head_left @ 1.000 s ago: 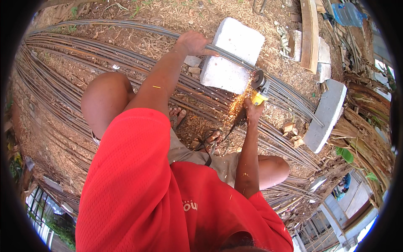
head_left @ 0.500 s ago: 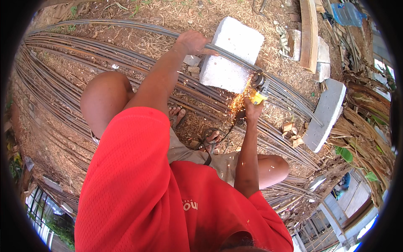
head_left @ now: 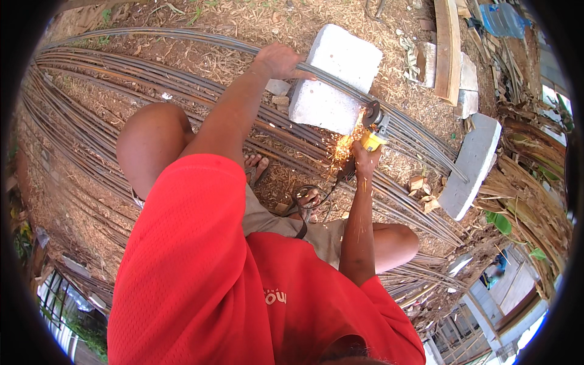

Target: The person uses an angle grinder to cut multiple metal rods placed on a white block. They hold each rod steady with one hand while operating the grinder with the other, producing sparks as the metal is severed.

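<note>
I'm watching the left hand point(head_left: 280, 61) gripping rods point(head_left: 340, 85) beside the block point(head_left: 353, 55), while the right hand point(head_left: 367, 159) is clasping the grinder point(head_left: 373, 139), whose disc point(head_left: 371, 112) is spraying sparks point(head_left: 345, 146).

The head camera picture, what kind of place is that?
Probably an outdoor building yard: metal rods are held beside a grinder throwing sparks, above dirt ground.

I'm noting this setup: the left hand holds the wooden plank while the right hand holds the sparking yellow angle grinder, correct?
Wrong about the left hand: the head view shows it holding steel rods. The right hand does hold the sparking yellow angle grinder.
</note>
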The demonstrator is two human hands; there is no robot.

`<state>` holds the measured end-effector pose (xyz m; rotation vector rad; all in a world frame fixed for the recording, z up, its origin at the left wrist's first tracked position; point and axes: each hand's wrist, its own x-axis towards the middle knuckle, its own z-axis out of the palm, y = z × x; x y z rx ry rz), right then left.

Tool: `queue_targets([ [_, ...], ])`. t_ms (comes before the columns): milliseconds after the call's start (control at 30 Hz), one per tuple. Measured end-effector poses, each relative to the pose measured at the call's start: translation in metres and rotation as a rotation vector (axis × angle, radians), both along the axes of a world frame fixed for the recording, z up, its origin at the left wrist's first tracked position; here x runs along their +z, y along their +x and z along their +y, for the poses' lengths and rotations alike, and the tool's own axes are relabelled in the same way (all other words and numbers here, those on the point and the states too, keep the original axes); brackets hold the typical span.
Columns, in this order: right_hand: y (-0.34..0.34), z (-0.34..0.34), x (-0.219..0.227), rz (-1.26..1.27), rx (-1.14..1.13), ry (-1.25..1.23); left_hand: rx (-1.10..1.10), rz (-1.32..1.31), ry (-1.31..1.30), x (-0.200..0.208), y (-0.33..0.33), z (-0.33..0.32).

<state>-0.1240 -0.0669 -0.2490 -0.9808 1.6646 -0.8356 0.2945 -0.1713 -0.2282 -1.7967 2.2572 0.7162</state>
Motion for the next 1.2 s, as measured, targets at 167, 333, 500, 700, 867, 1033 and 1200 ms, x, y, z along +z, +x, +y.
queue_targets([
  [167, 0.002, 0.002, -0.003, 0.022, -0.032, -0.085, -0.001, 0.0, 0.022, 0.001, 0.0, -0.001],
  [333, -0.004, 0.002, 0.001, -0.03, 0.004, 0.08, 0.002, -0.009, 0.03, -0.001, -0.001, -0.001],
  [500, -0.007, 0.002, -0.011, -0.016, 0.06, -0.077, 0.007, 0.006, 0.043, -0.001, 0.0, -0.002],
  [700, -0.009, -0.002, -0.011, 0.073, 0.013, -0.013, -0.007, -0.012, 0.061, 0.001, 0.0, -0.002],
  [867, 0.002, -0.003, -0.002, -0.074, -0.007, -0.073, -0.005, -0.022, 0.073, 0.003, -0.002, -0.002],
  [1033, 0.007, -0.005, 0.007, 0.031, -0.037, 0.001, -0.012, -0.025, 0.057, 0.004, -0.001, -0.002],
  [1200, 0.004, -0.005, 0.003, 0.085, 0.014, -0.06, 0.006, -0.002, 0.051, 0.006, -0.001, -0.001],
])
